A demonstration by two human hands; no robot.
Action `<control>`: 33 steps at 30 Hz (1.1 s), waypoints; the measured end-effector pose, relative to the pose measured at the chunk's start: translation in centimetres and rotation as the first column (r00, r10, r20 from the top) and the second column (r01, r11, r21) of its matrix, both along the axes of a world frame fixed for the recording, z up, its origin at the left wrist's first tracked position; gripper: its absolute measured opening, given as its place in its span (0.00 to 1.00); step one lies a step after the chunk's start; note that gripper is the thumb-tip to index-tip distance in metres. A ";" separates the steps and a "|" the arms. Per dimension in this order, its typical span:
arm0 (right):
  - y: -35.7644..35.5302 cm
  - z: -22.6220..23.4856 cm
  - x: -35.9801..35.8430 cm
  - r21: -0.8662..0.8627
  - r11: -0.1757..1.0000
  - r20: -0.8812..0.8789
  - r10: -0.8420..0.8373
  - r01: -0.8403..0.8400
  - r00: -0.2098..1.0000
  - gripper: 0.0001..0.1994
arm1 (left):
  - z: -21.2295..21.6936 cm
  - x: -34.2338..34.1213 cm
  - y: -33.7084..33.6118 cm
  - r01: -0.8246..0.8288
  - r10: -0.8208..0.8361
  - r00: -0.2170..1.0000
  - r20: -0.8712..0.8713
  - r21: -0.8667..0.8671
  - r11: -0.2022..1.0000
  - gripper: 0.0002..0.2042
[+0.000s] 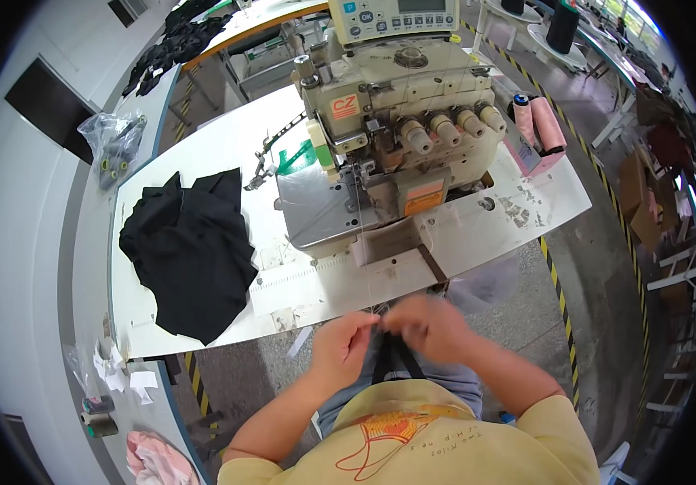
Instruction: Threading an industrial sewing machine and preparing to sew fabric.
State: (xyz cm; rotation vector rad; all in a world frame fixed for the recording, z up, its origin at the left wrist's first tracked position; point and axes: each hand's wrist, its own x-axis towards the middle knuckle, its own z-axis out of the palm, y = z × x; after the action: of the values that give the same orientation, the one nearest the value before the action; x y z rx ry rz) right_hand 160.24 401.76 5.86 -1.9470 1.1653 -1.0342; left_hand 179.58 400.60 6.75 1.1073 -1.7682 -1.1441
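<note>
My left hand [343, 346] is closed in a pinch just off the front edge of the sewing table, over my lap. Thin pale thread [370, 287] runs down from the overlock sewing machine [396, 129] toward its fingertips. Close beside it, my right hand [430, 327] has its fingers curled together and is blurred by motion. What the right fingers hold is too small to make out. A heap of black fabric [194, 250] lies on the white tabletop [283, 307], left of the machine.
Pink and dark thread spools [544, 124] stand in a small box at the machine's right. A plastic bag of spools [113, 149] and white scraps [126, 376] lie on the left side table. Cardboard boxes [647, 198] stand beyond the striped floor tape [562, 299].
</note>
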 end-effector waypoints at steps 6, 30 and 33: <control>-5.2 3.7 0.9 0.496 0.867 0.495 -0.331 0.051 0.803 0.10 | -1.2 1.9 2.0 0.329 -0.236 0.909 0.343 -0.246 0.911 0.12; 1.4 2.2 1.7 0.154 0.974 -0.162 -0.139 0.165 0.977 0.13 | 1.5 -1.8 -2.7 0.169 0.270 0.791 -0.549 0.620 0.766 0.06; 0.4 3.3 0.8 0.200 0.935 -0.087 -0.280 0.292 0.956 0.14 | -0.5 -1.1 -1.7 0.090 0.268 0.808 -0.524 0.560 0.823 0.05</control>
State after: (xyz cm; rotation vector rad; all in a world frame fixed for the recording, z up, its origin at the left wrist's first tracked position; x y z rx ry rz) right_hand 161.00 402.18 9.16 -1.6833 1.5599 -0.9585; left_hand 178.50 398.88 6.23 0.9859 -0.8887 -1.7854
